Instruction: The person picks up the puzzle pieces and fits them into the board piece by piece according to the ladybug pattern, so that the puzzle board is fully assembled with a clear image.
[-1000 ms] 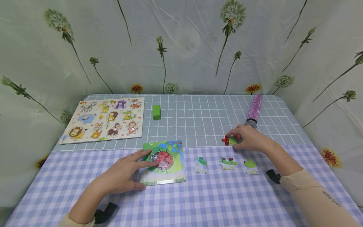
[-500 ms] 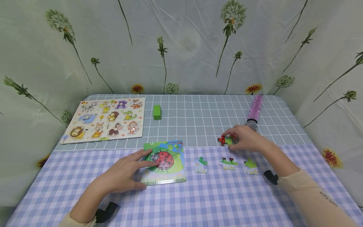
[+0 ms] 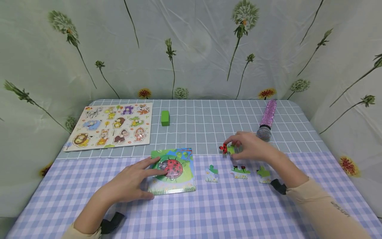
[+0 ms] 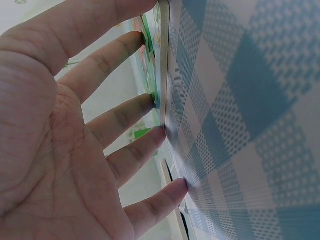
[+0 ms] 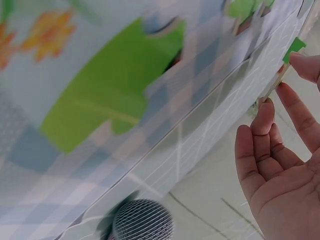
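My left hand (image 3: 128,182) rests with spread, nearly straight fingers on the left part of a square ladybug jigsaw board (image 3: 188,184). In the left wrist view its fingertips (image 4: 150,101) lie along the board's edge, close to the cloth. My right hand (image 3: 252,146) pinches a red and green puzzle piece (image 3: 230,149) between thumb and fingers, over the seam of the two cloths. The right wrist view shows that piece nearly edge-on. Nearer me lie three loose pieces: a left one (image 3: 212,174), a middle one (image 3: 240,172) and a right one (image 3: 264,175).
At the back left lies a wooden animal peg puzzle (image 3: 107,127). A green block (image 3: 165,118) stands beside it. Behind my right hand is a glittery pink microphone (image 3: 264,132). A flowered curtain (image 3: 203,66) closes off the table's far side.
My right hand has moved left with the red and green puzzle piece, uncovering the microphone's head. My left hand has stayed on the board.
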